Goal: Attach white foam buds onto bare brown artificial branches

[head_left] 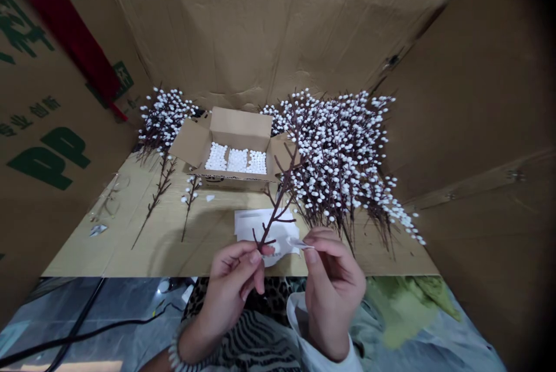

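The twig [278, 204] in our left hand [237, 282] is dark brown and bare. The strip [299, 242] pinched by our right hand [332, 291] is white, like the paper sheet [256, 222] just beyond both hands. Further beyond, we see a plain tan cardboard box [240, 127] filled with white foam beads [237, 160]. Beyond the right hand, the pile of branches [343, 157] is dark brown, dotted all over with white buds. The cardboard wall [43, 99] left of the left hand is brown with green print and a red stripe [73, 30]. Below our wrists, fabric shows leopard spots [278, 294] and zebra stripes [256, 334]. Right of the right hand lies a yellow-green cloth [408, 302].
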The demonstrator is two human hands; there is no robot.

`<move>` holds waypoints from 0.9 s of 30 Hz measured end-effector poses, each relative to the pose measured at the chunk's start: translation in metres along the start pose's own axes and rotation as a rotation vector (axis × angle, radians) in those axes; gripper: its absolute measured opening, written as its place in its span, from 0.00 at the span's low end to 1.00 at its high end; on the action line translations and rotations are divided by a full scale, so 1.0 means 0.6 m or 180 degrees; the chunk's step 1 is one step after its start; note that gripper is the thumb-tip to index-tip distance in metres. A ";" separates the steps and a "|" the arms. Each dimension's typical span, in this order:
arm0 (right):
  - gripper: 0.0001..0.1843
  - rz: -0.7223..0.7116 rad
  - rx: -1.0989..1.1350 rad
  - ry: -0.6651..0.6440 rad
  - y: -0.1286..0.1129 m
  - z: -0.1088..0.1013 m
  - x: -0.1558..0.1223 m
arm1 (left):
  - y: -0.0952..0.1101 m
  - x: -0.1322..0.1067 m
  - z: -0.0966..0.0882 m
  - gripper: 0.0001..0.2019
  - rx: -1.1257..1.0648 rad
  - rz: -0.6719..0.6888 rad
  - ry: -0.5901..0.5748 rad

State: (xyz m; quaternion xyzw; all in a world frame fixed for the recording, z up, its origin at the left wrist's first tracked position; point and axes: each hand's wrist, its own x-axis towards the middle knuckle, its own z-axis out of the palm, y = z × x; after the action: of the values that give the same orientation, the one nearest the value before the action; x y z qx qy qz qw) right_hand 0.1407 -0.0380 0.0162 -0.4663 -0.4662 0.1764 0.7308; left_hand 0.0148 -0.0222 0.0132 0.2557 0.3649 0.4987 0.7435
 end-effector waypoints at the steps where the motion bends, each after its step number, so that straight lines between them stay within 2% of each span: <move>1: 0.08 -0.0040 -0.0021 -0.0005 0.000 0.001 0.000 | -0.001 0.000 0.000 0.13 0.0003 0.0044 0.0024; 15: 0.09 0.0001 0.0029 0.0025 -0.001 0.015 0.007 | -0.005 0.005 0.002 0.14 -0.0021 0.0096 0.0175; 20: 0.06 0.0081 -0.0149 -0.0013 0.003 0.013 0.005 | -0.006 0.005 -0.001 0.13 0.0068 0.0091 0.0143; 27: 0.04 0.0306 0.0014 0.0263 0.004 0.004 0.006 | -0.006 0.007 0.001 0.14 0.0083 0.0133 0.0238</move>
State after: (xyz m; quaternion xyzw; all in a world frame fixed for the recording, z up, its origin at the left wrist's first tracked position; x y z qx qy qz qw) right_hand 0.1412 -0.0331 0.0163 -0.4934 -0.4123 0.1929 0.7412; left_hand 0.0182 -0.0194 0.0097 0.2542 0.3935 0.5184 0.7154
